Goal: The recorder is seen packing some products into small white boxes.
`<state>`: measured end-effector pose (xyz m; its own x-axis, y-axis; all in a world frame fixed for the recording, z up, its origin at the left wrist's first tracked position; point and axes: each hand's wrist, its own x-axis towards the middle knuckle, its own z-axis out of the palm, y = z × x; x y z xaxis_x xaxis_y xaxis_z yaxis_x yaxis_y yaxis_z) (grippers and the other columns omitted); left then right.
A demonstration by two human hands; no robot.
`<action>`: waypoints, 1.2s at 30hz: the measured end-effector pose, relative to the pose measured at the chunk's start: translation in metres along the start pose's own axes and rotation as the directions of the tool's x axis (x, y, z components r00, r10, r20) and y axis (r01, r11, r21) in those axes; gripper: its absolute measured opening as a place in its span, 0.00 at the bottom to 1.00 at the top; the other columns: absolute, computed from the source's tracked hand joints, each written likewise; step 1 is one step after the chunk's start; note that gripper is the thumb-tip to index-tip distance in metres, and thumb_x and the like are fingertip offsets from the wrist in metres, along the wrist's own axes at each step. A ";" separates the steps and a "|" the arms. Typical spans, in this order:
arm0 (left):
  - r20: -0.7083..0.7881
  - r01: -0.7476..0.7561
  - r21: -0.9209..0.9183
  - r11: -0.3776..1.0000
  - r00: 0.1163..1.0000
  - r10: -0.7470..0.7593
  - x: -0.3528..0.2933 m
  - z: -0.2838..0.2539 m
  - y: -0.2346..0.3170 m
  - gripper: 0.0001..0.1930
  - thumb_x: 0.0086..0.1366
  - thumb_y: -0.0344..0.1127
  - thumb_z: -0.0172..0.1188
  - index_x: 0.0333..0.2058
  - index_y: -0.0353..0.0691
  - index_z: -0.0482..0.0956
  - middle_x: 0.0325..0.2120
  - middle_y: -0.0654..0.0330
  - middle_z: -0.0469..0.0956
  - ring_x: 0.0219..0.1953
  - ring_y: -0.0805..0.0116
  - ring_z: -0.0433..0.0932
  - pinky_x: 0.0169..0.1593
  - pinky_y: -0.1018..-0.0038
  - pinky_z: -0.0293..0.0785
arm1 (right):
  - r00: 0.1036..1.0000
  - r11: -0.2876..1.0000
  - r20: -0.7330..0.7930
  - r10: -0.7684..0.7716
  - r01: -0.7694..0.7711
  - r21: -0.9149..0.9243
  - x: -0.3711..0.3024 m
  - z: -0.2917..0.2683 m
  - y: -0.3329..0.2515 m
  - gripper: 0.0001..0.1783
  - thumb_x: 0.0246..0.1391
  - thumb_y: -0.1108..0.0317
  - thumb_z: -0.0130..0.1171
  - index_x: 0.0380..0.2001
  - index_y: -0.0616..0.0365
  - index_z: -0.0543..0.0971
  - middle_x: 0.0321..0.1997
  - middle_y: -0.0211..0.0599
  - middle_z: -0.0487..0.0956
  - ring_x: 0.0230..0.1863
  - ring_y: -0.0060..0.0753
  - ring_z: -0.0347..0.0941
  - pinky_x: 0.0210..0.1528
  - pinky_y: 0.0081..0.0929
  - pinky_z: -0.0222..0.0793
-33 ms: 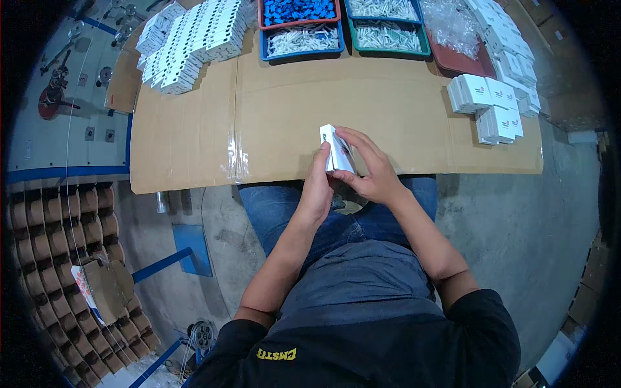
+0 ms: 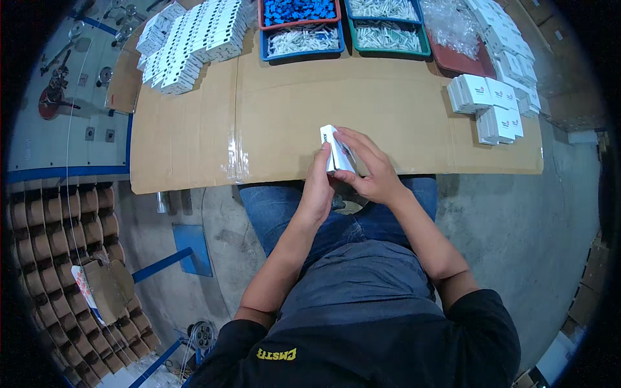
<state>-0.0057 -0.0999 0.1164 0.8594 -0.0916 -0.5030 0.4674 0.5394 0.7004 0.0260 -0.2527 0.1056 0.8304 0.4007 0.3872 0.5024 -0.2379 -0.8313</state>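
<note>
A small white box (image 2: pixel 328 137) with dark print on its side is held at the table's near edge. My left hand (image 2: pixel 315 193) grips it along its left side. On the right, my right hand (image 2: pixel 372 169) has its fingers over the top and its thumb at the near end. Both hands are closed around the box, and part of it is hidden by the fingers.
Cardboard covers the table (image 2: pixel 284 110). White boxes (image 2: pixel 194 42) stand in rows at back left; more white boxes (image 2: pixel 495 97) are stacked at right. At the back are a red tray (image 2: pixel 299 26) of blue pieces, trays of white pieces (image 2: pixel 388 37), and clear plastic bags (image 2: pixel 453 29).
</note>
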 end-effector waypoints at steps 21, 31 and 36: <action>0.013 -0.006 -0.093 0.996 1.000 0.007 0.049 -0.028 -0.014 0.24 0.74 0.51 0.45 0.56 0.38 0.72 0.45 0.55 0.81 0.44 0.60 0.82 0.51 0.61 0.77 | 0.649 0.825 -0.518 0.558 -0.498 0.265 -0.017 -0.010 0.098 0.16 0.70 0.63 0.48 0.45 0.65 0.78 0.39 0.40 0.81 0.40 0.30 0.77 0.45 0.30 0.72; -0.118 -0.222 0.836 0.502 0.821 0.559 0.092 -0.048 -0.021 0.24 0.67 0.49 0.61 0.51 0.34 0.79 0.37 0.49 0.81 0.43 0.56 0.78 0.53 0.54 0.67 | 0.684 0.819 -0.493 0.538 -0.562 0.114 -0.026 -0.024 0.074 0.20 0.59 0.71 0.63 0.52 0.67 0.72 0.50 0.46 0.76 0.48 0.39 0.78 0.46 0.32 0.76; -0.015 -0.041 0.997 0.069 0.744 0.667 0.081 -0.038 -0.031 0.58 0.50 0.57 0.75 0.71 0.35 0.52 0.60 0.43 0.60 0.62 0.44 0.60 0.64 0.49 0.55 | 0.883 0.800 -0.362 0.299 -0.439 -0.409 -0.028 -0.037 0.067 0.25 0.53 0.66 0.68 0.53 0.61 0.76 0.62 0.52 0.70 0.61 0.53 0.70 0.58 0.48 0.71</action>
<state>0.0413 -0.0920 0.0344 0.9486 0.3046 0.0853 0.2033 -0.7935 0.5736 0.0451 -0.3128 0.0540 0.9707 -0.0376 0.2373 0.1362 -0.7277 -0.6722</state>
